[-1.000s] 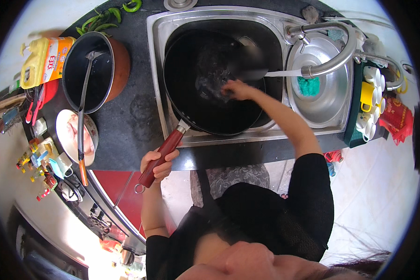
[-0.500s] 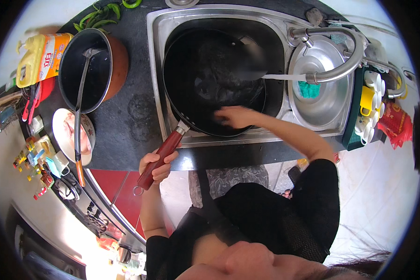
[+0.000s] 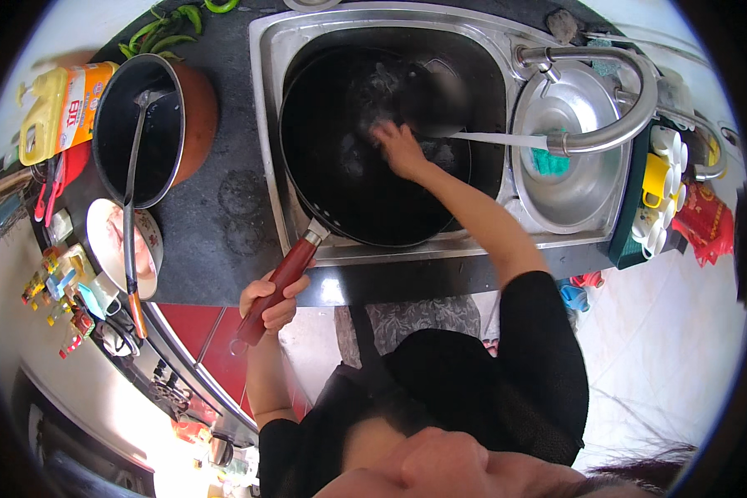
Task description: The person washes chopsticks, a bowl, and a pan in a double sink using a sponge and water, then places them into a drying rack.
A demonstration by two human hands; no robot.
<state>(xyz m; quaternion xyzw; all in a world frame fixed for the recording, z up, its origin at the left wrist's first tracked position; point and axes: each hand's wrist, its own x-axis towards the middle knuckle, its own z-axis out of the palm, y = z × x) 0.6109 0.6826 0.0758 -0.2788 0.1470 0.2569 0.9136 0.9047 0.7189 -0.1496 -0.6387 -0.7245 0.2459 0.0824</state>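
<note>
A large black pan [image 3: 365, 216] with a dark inside sits in the left sink basin. Its red handle [image 3: 275, 290] slants out over the counter's front edge. Around that handle my left hand [image 3: 272, 305] is closed. My right hand [image 3: 400, 151] reaches down inside the pan, its stretched fingers slightly blurred and apart, with nothing visible in them. A stream of water [image 3: 498, 139] runs from the curved metal faucet [image 3: 631, 124] into the pan. Splashing water glints near my fingers. Part of the pan's far right side is blurred behind the stream.
Right of the pan lies a smaller round basin [image 3: 593, 199] with a green scrubber [image 3: 550, 159]. Cups [image 3: 656, 189] stand in a rack beyond it. On the left are a brown pot [image 3: 195, 124], a long-handled utensil [image 3: 133, 191], a bowl of pale meat [image 3: 145, 249], a yellow jug [image 3: 43, 116] and green peppers [image 3: 170, 40].
My right hand has moved from the pan's near side farther in, toward its middle, and its fingers have spread. My left hand keeps its hold on the handle.
</note>
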